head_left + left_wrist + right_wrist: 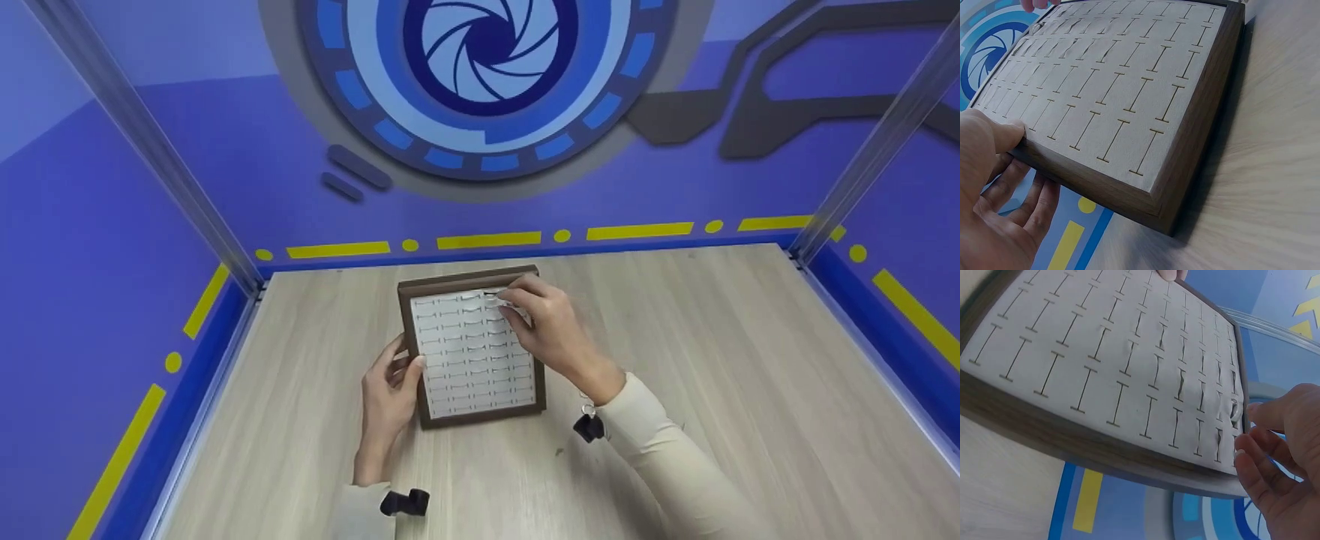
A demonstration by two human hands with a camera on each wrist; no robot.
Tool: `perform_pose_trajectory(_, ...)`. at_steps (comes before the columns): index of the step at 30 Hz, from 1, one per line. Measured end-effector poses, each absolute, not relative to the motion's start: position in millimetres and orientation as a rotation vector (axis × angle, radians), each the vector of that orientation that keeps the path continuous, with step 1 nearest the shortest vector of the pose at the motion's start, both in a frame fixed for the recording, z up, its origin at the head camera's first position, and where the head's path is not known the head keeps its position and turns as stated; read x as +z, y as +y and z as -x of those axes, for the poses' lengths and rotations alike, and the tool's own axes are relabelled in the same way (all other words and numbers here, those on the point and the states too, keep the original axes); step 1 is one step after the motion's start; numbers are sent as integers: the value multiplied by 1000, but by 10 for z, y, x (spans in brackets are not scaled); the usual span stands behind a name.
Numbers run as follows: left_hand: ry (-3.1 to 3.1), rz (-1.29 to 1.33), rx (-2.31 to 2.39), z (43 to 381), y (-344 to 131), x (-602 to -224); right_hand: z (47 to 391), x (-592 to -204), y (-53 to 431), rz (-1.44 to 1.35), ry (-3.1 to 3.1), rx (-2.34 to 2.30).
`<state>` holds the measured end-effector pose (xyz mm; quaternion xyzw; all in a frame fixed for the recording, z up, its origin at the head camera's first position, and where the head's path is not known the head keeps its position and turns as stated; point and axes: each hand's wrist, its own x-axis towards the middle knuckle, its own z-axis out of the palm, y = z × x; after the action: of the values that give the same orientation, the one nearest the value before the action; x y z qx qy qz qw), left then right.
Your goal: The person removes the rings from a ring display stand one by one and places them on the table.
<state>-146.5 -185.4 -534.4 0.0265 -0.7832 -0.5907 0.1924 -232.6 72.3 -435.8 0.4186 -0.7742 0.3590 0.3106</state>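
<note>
A ring display tray (474, 417) with a dark wooden frame and a pale slotted insert (1129, 95) stands tilted on the table. My left hand (390, 397) grips its left side, the thumb over the front edge and the other fingers behind. At the tray's upper right is my right hand (551, 326), thumb and fingertips parted close to the insert. Beside those fingertips, a small silver ring (1235, 410) sits in a slot near the tray's top edge. Several slots around it look spread or wrinkled, while those toward the bottom lie flat.
The tray rests on a light wood-grain table (675, 337). Blue printed panels (225, 150) with yellow marks and metal corner posts (150, 142) enclose the back and sides. A black strap piece (405, 502) is on the left wrist, another black piece (589, 427) under the right.
</note>
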Motion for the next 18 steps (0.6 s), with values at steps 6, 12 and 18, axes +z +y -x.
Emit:
perform_pose_trajectory(6, -2207, -87, -1661, 1463, -1862, -5338, 2370, -4394, 605, -1095, -2037, 923)
perform_pose_trajectory(12, -2206, -89, -1661, 1461, -1862, -5337, 2405, -4429, 537, -1068, -2033, 864)
perform_pose_trajectory(18, -2206, -70, -1630, 1474, -1865, -5354, 2397, -4419, 518, -1028, -2072, 802)
